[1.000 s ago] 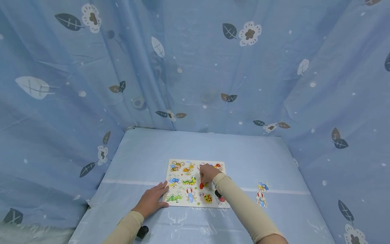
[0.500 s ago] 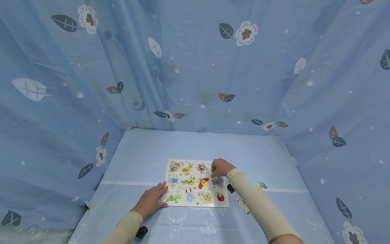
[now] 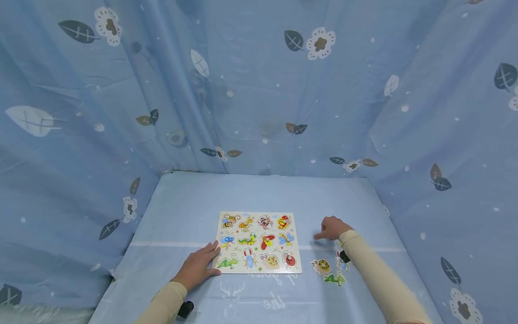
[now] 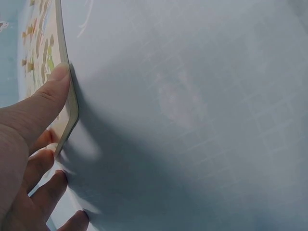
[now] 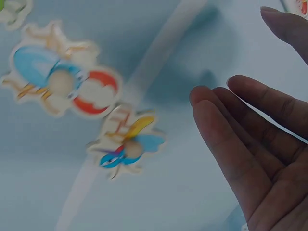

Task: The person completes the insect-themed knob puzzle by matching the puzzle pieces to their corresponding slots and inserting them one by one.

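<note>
A pale puzzle board (image 3: 259, 255) with rows of colourful insect pictures lies on the table. My left hand (image 3: 199, 266) rests at its near left corner. In the left wrist view the thumb (image 4: 58, 79) lies on the board's edge, and the fingers touch around the corner. My right hand (image 3: 332, 228) hovers right of the board with nothing in it, its fingers (image 5: 226, 149) extended in the right wrist view. Near it lie a stag beetle piece (image 5: 61, 83) and a blue fly piece (image 5: 130, 147), each with a round knob. A snail piece (image 3: 322, 267) and a grasshopper piece (image 3: 334, 279) lie closer to me.
Light blue cloth covers the table (image 3: 259, 191). Blue patterned curtains (image 3: 259, 90) enclose the back and sides. A black wrist device (image 3: 186, 309) sits at the left forearm, another (image 3: 345, 256) at the right one.
My right hand has moved from over the board to the right, above the loose pieces. The board's right column is uncovered. My left hand stays at the board's corner.
</note>
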Demonstrator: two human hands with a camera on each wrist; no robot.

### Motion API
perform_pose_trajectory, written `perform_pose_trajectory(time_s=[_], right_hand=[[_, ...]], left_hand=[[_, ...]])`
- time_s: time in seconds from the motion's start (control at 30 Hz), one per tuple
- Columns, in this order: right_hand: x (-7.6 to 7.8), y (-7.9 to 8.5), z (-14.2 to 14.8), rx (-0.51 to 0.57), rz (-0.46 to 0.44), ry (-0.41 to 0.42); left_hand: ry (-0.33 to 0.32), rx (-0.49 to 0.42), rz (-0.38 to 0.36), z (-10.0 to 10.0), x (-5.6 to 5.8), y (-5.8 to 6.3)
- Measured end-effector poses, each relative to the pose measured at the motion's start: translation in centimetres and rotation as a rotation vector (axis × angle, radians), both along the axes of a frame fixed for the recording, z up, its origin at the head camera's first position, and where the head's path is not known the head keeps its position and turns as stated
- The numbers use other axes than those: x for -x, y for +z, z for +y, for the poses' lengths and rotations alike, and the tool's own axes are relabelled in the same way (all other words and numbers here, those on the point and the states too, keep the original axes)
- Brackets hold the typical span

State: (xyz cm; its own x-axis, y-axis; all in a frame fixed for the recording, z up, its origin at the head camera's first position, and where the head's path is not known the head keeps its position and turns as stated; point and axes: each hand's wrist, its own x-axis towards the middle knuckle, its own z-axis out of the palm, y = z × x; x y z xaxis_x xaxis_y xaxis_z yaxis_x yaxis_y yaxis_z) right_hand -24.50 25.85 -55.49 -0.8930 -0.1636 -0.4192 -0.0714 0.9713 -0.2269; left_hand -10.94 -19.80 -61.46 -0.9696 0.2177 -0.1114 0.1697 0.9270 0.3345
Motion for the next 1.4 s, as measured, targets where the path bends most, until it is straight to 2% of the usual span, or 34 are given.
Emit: perform_pose_trajectory(time_s=[0.23, 0.5, 0.87, 1.23, 1.4], right_hand=[[-0.9, -0.6, 3.9, 0.015, 0.044, -0.009], [-1.2, -1.1, 6.3, 0.008, 0.047, -0.042], [-1.5, -1.9, 7.5, 0.011, 0.008, -0.127], [-1.4, -3.5, 7.7, 0.039, 0.073, -0.103], [-1.4, -3.5, 7.5, 0.046, 0.082, -0.093]], left_hand=[[-0.006, 0.004, 0.001, 0.0, 0.0, 0.1], [-0.001, -0.008, -0.001, -0.2, -0.1, 0.1], [0.017, -0.012, -0.023, 0.1, 0.0, 0.2], [0.022, 0.002, -0.011, 0.4, -0.2, 0.2], [0.029, 0.010, -0.004, 0.3, -0.1, 0.0]])
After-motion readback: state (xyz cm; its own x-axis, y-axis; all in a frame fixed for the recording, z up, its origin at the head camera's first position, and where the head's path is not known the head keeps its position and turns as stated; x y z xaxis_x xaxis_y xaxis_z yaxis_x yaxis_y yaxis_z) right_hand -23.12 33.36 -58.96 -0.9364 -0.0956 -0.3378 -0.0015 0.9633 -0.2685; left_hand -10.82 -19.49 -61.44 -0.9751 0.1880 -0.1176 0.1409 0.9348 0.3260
